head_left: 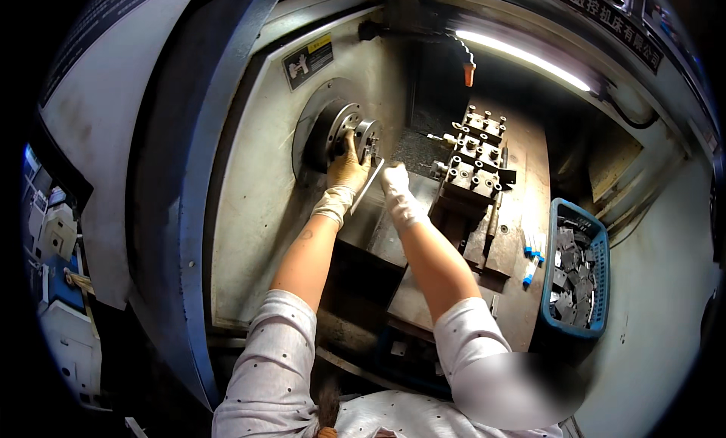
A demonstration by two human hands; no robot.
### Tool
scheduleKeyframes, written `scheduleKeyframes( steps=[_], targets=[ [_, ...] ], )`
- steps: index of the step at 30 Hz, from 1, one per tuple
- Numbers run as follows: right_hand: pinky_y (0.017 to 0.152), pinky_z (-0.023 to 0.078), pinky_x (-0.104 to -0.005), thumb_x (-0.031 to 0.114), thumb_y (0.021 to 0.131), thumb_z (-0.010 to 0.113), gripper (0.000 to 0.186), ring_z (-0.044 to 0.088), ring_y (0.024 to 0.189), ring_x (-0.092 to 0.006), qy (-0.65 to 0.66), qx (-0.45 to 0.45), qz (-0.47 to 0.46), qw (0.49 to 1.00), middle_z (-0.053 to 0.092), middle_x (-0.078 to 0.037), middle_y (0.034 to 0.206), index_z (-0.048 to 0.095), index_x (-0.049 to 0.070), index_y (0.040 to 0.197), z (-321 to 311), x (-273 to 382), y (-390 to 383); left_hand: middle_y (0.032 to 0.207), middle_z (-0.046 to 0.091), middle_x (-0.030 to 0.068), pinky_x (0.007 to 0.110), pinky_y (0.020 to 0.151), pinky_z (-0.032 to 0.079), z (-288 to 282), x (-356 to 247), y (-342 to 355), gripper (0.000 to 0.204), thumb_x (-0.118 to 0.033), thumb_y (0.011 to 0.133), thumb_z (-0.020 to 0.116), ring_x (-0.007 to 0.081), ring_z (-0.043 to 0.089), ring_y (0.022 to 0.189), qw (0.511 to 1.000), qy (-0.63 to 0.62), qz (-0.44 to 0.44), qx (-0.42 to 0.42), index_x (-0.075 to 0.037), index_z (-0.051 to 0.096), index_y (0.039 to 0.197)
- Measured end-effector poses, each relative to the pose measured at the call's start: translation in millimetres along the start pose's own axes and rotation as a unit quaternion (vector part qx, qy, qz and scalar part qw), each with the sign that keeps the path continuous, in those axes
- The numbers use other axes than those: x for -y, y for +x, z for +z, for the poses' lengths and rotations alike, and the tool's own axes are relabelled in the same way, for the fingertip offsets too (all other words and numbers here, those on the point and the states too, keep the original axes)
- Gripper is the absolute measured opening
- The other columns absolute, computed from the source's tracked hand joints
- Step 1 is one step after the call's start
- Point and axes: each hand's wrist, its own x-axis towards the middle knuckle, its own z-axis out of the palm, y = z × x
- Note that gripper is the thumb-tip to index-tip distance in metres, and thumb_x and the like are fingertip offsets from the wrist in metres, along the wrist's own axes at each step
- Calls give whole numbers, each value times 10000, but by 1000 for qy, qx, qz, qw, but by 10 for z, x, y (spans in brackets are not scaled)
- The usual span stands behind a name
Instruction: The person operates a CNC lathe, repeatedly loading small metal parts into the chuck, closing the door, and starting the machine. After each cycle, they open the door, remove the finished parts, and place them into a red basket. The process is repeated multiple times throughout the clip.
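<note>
My gloved left hand is at the round lathe chuck, its thumb up against the front face and its fingers curled round the lower right side. A small fixture stands out from the chuck's face. Just right of it, my gloved right hand is closed, knuckles up; what lies inside its fingers is hidden. A thin, pale straight metal strip slants between the two hands, its upper end close to my right fingertips. Which hand carries it, I cannot tell.
Right of my right hand stands a tool post block with several bolts and protruding cutters. Blue-ended tools lie on the metal bed. A blue basket of flat metal pieces sits farther right. An orange-tipped nozzle hangs above, near a bright lamp.
</note>
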Motion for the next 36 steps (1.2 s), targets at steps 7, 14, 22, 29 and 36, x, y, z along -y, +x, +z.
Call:
scheduleKeyframes(
  steps=[7, 14, 22, 29, 36],
  targets=[
    [700, 355, -192, -89, 530, 264, 447, 473, 769, -113, 256, 144, -168, 941, 530, -82, 879, 503, -23, 901, -217, 291, -475, 585, 516, 182, 392, 457, 401, 144, 205, -31, 614, -332, 697, 460, 321, 508, 511, 999, 15, 36, -37, -133, 102, 1154],
    [866, 226, -285, -53, 546, 350, 498, 340, 1026, -201, -171, 15, -263, 949, 419, -55, 1071, 435, 76, 1019, -104, 362, -134, 624, 526, 184, 387, 478, 405, 106, 153, -37, 604, -348, 699, 434, 318, 513, 528, 998, 29, 29, -53, -144, 97, 1156],
    [901, 187, -351, 109, 688, 364, 352, 279, 1068, -271, -482, -33, -443, 755, 344, -161, 1109, 370, 9, 1026, -56, 221, 14, 630, 533, 165, 373, 487, 410, 76, 68, -48, 596, -338, 692, 445, 294, 521, 532, 998, 37, -14, -53, -166, 115, 1157],
    [623, 394, -396, 144, 754, 257, 236, 511, 680, -340, -363, 83, -135, 918, 517, -226, 705, 401, -20, 843, -127, 228, -266, 762, 522, 190, 400, 562, 406, 48, 25, -69, 623, -330, 659, 493, 338, 511, 622, 998, -11, -38, -51, -201, 134, 1151],
    [623, 377, -419, 179, 751, 345, 221, 482, 701, -375, -226, 65, -163, 958, 501, -239, 751, 406, 21, 893, -131, 18, -209, 880, 492, 163, 355, 659, 390, -55, -25, 232, 494, -262, 688, 479, 299, 485, 755, 968, 11, 199, -151, -58, 272, 1087]
  ],
)
